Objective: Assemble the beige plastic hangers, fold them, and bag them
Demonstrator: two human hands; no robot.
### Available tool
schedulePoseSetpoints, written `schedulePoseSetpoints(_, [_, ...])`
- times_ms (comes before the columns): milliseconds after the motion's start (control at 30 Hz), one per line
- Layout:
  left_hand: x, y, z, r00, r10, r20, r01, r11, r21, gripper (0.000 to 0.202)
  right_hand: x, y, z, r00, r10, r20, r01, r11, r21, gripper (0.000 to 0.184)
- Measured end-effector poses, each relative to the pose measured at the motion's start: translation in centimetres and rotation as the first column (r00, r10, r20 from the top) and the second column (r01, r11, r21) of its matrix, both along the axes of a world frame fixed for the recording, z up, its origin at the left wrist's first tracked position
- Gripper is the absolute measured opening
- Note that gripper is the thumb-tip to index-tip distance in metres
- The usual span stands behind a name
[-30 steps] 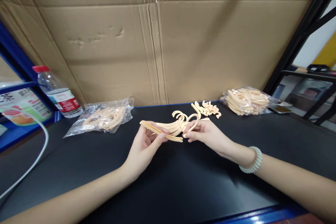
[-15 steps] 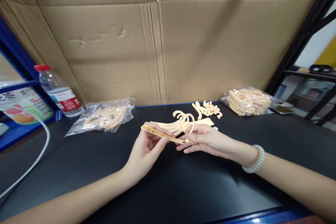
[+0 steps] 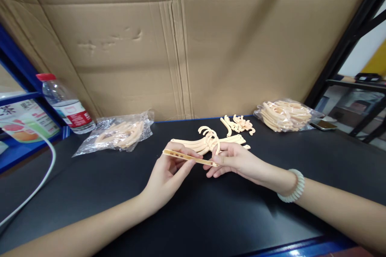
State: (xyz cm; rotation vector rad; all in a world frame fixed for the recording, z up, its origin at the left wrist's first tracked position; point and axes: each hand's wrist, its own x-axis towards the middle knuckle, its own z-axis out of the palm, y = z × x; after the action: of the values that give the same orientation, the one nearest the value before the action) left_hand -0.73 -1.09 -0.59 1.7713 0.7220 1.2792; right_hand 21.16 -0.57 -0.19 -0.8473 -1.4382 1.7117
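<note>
My left hand (image 3: pixel 169 174) pinches a cream plastic hanger arm (image 3: pixel 178 155) between thumb and fingers. Slots show along its edge, and it slants down to the right. In my right hand (image 3: pixel 233 160) is a curved cream hanger hook (image 3: pixel 218 144), gripped near its lower end. That end meets the right tip of the arm; whether it sits inside, I cannot tell. Just behind both hands lies a stack of hanger arms (image 3: pixel 188 144) on the black table, with more hooks (image 3: pixel 205 129) curling up from it.
Small curved cream pieces (image 3: pixel 241 123) lie behind the stack. Clear bags of hanger parts rest at left (image 3: pixel 120 134) and right (image 3: pixel 285 116). A red-capped bottle (image 3: pixel 70 108), a white cable (image 3: pixel 48 176) and a phone (image 3: pixel 325 125) are around. Cardboard (image 3: pixel 126 56) rises behind the table.
The hook in my right hand has shifted slightly left and down, closer onto the arm's tip. The arm has turned a little, so its slotted edge shows more.
</note>
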Motion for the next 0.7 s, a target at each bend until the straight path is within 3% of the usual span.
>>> schedulePoseSetpoints(367, [0.08,-0.20,0.26,1.000,-0.006,-0.002,0.006,1.000,0.004,0.011,-0.19,0.04,0.18,0.996,-0.024,0.085,0.018,0.998,0.065,0.040])
schedulePoseSetpoints(700, [0.11,-0.09,0.09,1.000,-0.001,0.004,0.001,1.000,-0.011,0.010,-0.58,0.05,-0.68,0.994,-0.074,0.081,0.057,0.978,0.201,0.033])
